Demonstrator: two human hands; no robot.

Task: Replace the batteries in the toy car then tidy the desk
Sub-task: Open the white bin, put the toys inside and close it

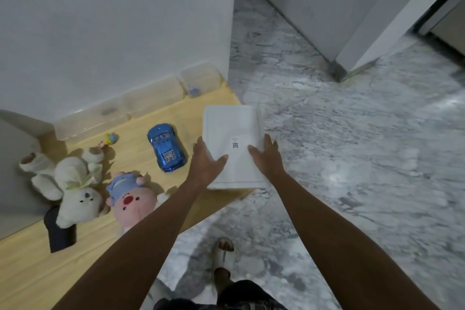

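Observation:
A shiny blue toy car (166,147) lies on the wooden desk (30,267), nose toward me. Right of it, at the desk's right end, is a white lidded box (234,128) with a small QR label. My left hand (207,161) grips the box's left side, thumb on the lid. My right hand (267,156) presses on the lid's right side, fingers spread over the edge. No batteries are visible.
Clear plastic containers (151,100) line the wall at the desk's back. A white plush bear (75,189), a pink plush with blue cap (133,201), a small colourful toy (110,138) and a dark object (60,231) lie on the left. Marble floor (352,146) lies to the right.

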